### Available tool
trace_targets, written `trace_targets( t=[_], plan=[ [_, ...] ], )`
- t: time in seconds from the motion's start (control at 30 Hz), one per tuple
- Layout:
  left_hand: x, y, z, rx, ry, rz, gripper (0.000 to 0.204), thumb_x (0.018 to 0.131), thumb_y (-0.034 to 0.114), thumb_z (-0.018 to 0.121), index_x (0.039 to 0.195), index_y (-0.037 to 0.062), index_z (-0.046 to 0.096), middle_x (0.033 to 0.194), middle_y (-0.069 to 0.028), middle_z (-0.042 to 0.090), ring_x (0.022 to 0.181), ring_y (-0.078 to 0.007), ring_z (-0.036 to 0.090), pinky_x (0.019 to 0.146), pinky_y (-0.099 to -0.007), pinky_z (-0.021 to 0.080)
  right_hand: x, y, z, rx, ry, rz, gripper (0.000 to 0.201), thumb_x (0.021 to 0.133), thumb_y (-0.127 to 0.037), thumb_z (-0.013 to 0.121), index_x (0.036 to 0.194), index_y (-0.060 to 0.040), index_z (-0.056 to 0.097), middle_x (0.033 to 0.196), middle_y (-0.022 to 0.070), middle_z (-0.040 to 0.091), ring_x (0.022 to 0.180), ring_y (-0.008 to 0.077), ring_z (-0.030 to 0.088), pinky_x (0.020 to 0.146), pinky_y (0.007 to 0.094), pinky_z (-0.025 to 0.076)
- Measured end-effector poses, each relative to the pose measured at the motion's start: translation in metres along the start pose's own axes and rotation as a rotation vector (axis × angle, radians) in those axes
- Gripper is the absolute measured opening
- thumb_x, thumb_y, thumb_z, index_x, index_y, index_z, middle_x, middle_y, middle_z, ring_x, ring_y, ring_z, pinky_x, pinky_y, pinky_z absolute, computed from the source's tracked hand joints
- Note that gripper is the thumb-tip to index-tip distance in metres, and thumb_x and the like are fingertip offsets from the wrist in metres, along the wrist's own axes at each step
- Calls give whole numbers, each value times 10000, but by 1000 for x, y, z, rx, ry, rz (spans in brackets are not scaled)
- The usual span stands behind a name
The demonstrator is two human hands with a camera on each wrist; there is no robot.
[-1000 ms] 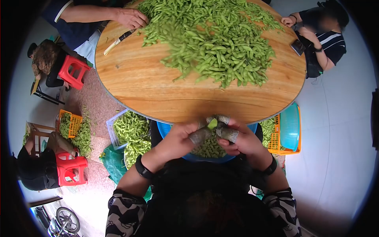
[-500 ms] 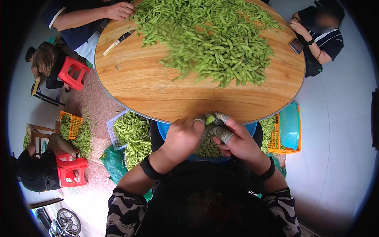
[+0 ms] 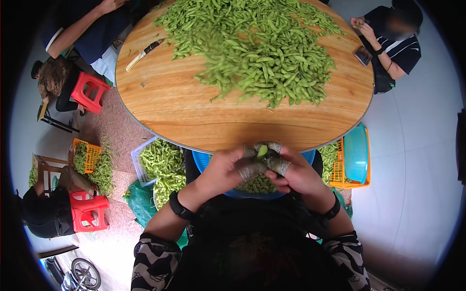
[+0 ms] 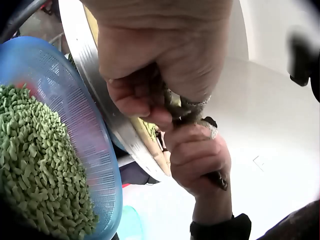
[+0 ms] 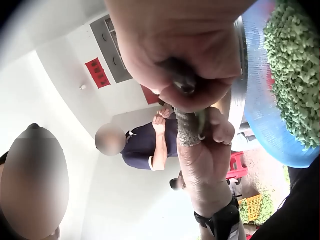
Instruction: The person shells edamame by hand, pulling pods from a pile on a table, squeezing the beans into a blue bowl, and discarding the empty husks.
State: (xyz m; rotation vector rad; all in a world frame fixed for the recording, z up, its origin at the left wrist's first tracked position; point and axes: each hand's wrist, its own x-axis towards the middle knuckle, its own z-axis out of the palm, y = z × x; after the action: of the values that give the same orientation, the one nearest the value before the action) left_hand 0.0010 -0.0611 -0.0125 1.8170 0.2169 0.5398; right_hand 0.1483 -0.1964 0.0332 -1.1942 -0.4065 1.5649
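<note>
My left hand [image 3: 218,167] pinches a green soybean pod [image 3: 262,151] between thumb and forefinger, fingertips meeting those of my right hand [image 3: 301,177]. Grey wraps [image 3: 251,169] cover the thumbs and forefingers. Curled fingers of the right hand grip a dark handle [image 5: 186,84], seen inside its palm in the right wrist view; I cannot tell what tool it belongs to. Below both hands stands a blue perforated basin [image 4: 107,150] of shelled green beans [image 4: 42,165]. The pod is mostly hidden by fingers in the wrist views.
A round wooden table [image 3: 184,106] lies just ahead, heaped with soybean pods [image 3: 276,58]; a knife [image 3: 144,55] and a phone [image 3: 363,56] lie near its edges. A white crate [image 3: 141,162] of pods stands left, an orange crate [image 3: 337,177] right. Other people sit around.
My left hand lifted and turned over the fingertips, then came back down with its thumb against the right thumb. The person at upper left drew a hand back from the table.
</note>
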Motion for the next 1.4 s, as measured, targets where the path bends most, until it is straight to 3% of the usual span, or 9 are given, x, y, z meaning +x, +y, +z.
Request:
trace_targets(
  t=[0.17, 0.4, 0.6, 0.7, 0.77, 0.9, 1.1, 1.27, 1.4],
  plan=[
    [-1, 16, -10, -410, -79, -467, 159, 952, 68, 518, 1081, 35, 603, 790, -9, 607, 686, -78, 575, 621, -250, 483, -4, -4, 3, -98, -22, -68, 396, 937, -63, 436, 1325, -138, 427, 767, -4, 529, 510, 48, 368, 452, 225, 311],
    [-3, 17, -9, -418, -110, -503, 132, 959, 72, 498, 1067, 34, 563, 761, 15, 547, 704, -94, 531, 655, -260, 457, 17, -1, 0, -92, 135, -147, 206, 941, -117, 531, 1142, -73, 528, 710, 7, 515, 494, 57, 398, 440, 217, 323],
    [-7, 10, -9, 208, -117, 65, 63, 938, 77, 547, 948, 29, 586, 770, 11, 558, 698, -128, 532, 645, -289, 458, 24, 7, 1, -179, 88, -158, 146, 925, -162, 601, 977, -43, 534, 642, -6, 496, 478, 60, 436, 425, 221, 326],
    [-8, 12, -4, -104, -47, -95, 133, 944, 159, 569, 917, 47, 636, 722, 28, 568, 641, -75, 496, 604, -222, 400, 24, 8, 0, -135, 83, -181, 154, 919, -167, 610, 960, -43, 529, 650, -7, 502, 474, 55, 434, 420, 221, 322],
    [-3, 25, -7, -489, -59, -526, 125, 933, 142, 570, 915, 37, 635, 731, 24, 572, 679, -74, 513, 635, -237, 421, 23, 10, 2, -132, 63, -234, 167, 915, -170, 615, 971, -40, 527, 649, -3, 501, 478, 58, 440, 420, 220, 321],
    [-6, 8, -1, -470, -57, -587, 137, 934, 138, 555, 921, 29, 637, 732, 26, 569, 700, -69, 515, 652, -240, 425, 28, 22, 0, -93, 150, -217, 115, 914, -115, 573, 982, -37, 524, 646, -2, 495, 477, 64, 432, 420, 224, 323],
    [-5, 8, 4, -236, -2, -204, 183, 945, 172, 501, 934, 41, 628, 764, -23, 589, 628, -61, 485, 567, -229, 388, 31, 17, -1, -40, 180, -236, 143, 863, -25, 475, 995, -42, 528, 639, -4, 466, 468, 72, 392, 419, 232, 317],
    [8, 25, -15, -1015, -200, -704, 180, 945, 194, 520, 976, 34, 596, 751, -39, 589, 506, -61, 400, 485, -210, 322, 29, 6, -16, 197, -12, -114, 157, 847, -31, 463, 982, -61, 537, 651, 1, 452, 466, 64, 360, 421, 220, 283],
    [11, 23, -5, -609, -165, -577, 233, 977, 253, 505, 975, 41, 603, 753, -15, 588, 561, -63, 415, 524, -193, 338, 30, 5, -25, 125, 8, -132, 119, 907, -127, 550, 997, -50, 559, 698, -9, 506, 521, 77, 441, 460, 231, 357]
  ],
)
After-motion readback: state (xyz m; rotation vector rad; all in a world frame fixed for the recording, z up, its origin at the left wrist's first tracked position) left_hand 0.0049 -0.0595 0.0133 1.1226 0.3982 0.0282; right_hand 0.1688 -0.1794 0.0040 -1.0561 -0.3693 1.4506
